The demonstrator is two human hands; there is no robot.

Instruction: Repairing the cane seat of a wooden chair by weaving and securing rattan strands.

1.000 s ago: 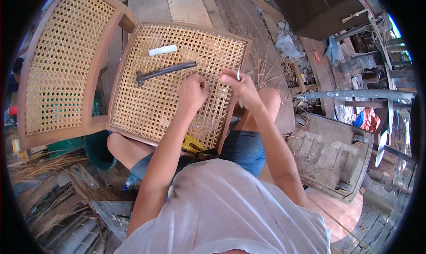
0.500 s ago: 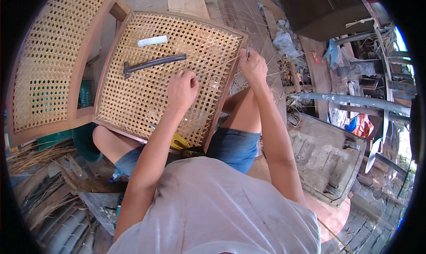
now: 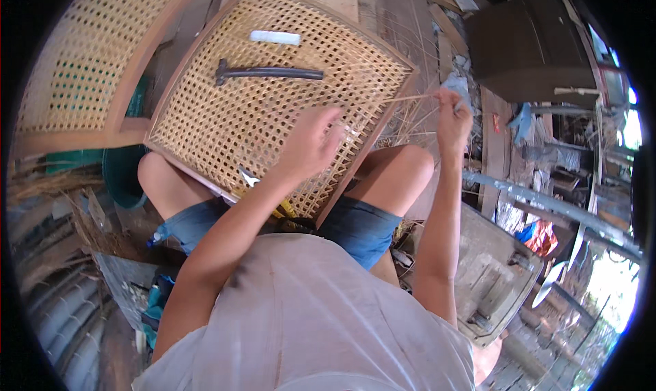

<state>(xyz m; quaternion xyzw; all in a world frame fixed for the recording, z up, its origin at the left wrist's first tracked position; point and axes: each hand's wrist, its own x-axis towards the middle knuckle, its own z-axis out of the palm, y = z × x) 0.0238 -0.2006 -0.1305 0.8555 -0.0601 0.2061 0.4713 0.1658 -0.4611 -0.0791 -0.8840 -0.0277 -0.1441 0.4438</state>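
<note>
1. Cane seat (image 3: 225,111), woven in an open mesh within a wooden frame, lies across the person's lap, above and between the 2 bent knees; the cane backrest (image 3: 82,77) stands to its left.
2. The left forearm slants up and rightward across the seat's near edge, placing the left hand (image 3: 314,142) over the right-hand part of the mesh.
3. The right forearm runs almost straight up past the right knee, and the right hand (image 3: 454,121) is out beyond the seat's right edge, well apart from the left.
4. A dark green tub (image 3: 121,179) sits just beside the left knee; its contents cannot be made out. A dark brown box (image 3: 529,46) is at the upper right, its inside hidden.
5. The left hand is half open, fingers loosely bent and blurred; whether it touches the mesh I cannot tell.
6. The right hand's fingertips are pressed together, pinching a thin cane strand (image 3: 410,98) that stretches to the seat's right edge.
7. On the seat lie 2 loose things: a black hammer (image 3: 273,73) and, just beyond it, a white block (image 3: 275,38).
</note>
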